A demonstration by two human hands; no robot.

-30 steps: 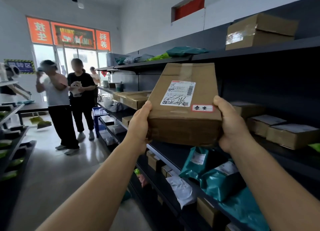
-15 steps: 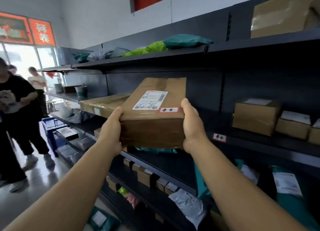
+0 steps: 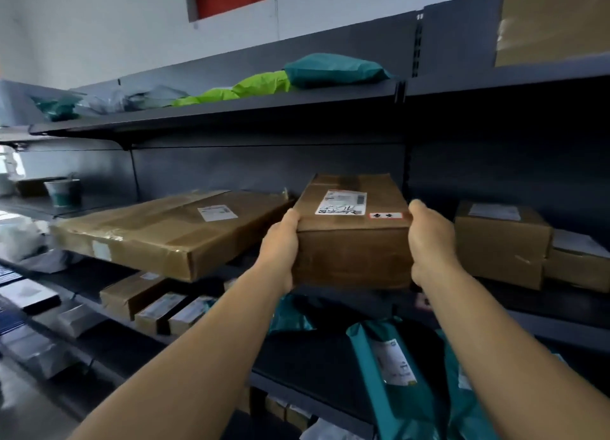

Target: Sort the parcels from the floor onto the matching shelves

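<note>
A person's two bare arms reached forward from the bottom of the view toward a dark grey metal shelving unit. Between the hands was a brown cardboard parcel (image 3: 353,231), held level at the height of the middle shelf (image 3: 544,327). The left hand (image 3: 280,248) pressed flat against the parcel's left end, thumb on the top edge and fingers wrapped underneath. The right hand (image 3: 432,241) mirrored it on the right end, thumb resting on the top corner. Each grip was spread wide and clamped on the parcel from opposite sides. Whether the parcel's base already touched the shelf could not be told, as the hands and the box hid it.

On top of the parcel sat a white shipping label (image 3: 341,202) and, beside it, a small red-bordered sticker (image 3: 385,215) with handwritten characters.

Just to the left lay a large flat carton (image 3: 171,231) on the same shelf, its near corner overhanging the edge. To the right stood a smaller carton (image 3: 500,241), with another low box (image 3: 581,261) beyond it.

The top shelf (image 3: 231,108) carried a teal mailer bag (image 3: 333,70), a bright green bag (image 3: 244,88) and grey bags (image 3: 132,98) further left. A big carton (image 3: 554,24) stood at the upper right.

Below, the lower shelf held small boxes (image 3: 158,307), and teal mailer bags (image 3: 392,373) with white labels.
</note>
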